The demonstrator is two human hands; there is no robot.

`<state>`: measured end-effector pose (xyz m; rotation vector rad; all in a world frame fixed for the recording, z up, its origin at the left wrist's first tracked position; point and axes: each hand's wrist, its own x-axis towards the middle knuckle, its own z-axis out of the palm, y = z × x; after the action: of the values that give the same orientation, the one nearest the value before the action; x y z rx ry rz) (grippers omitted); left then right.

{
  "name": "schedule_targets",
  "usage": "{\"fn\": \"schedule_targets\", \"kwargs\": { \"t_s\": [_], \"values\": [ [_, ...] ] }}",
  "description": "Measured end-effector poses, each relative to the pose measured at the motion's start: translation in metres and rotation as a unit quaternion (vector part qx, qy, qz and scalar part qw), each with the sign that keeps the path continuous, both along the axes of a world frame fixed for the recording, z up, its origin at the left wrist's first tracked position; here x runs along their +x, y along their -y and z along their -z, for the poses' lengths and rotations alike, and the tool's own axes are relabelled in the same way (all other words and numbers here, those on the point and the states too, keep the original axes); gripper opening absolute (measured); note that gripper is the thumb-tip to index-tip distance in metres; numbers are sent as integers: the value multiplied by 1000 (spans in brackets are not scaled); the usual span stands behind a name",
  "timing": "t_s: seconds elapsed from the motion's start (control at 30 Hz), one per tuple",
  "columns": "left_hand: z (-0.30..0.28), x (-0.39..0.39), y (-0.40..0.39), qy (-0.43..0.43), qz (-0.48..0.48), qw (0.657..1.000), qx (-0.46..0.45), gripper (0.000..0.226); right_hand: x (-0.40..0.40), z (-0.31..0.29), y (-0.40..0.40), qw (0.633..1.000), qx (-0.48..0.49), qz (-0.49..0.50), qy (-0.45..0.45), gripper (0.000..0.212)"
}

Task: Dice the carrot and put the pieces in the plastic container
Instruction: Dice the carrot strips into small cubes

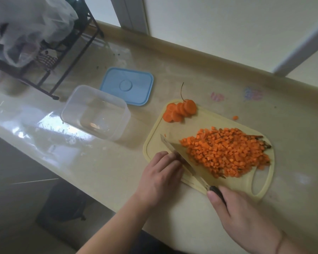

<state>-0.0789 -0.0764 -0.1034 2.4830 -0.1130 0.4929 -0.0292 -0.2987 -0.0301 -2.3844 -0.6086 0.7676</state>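
A heap of diced carrot [226, 153] covers the right half of the pale yellow cutting board [173, 125]. Several round carrot slices [180, 110] lie at the board's far left corner. My right hand [240, 219] grips the black handle of a knife [180, 158], whose blade lies tilted along the left edge of the dice. My left hand [162, 178] rests its straight fingers on the back of the blade. The clear plastic container [95, 111] stands open to the left of the board, with no carrot inside.
The container's blue lid [127, 86] lies on the counter behind it. A black wire rack [62, 50] with plastic bags stands at the far left. One stray carrot cube [235, 117] sits beyond the board. The counter's front edge runs diagonally below my hands.
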Motion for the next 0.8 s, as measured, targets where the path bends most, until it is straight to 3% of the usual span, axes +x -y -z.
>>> {"fn": "schedule_targets", "kwargs": {
  "t_s": [0.33,0.8],
  "values": [
    [0,-4,-3,12,-4,1000,9,15,16,5,-11,999,23,-10,28,55],
    [4,-4,-6,2,13,1000,-12,11,-1,-1,1,1000,21,-5,10,70]
  ]
}}
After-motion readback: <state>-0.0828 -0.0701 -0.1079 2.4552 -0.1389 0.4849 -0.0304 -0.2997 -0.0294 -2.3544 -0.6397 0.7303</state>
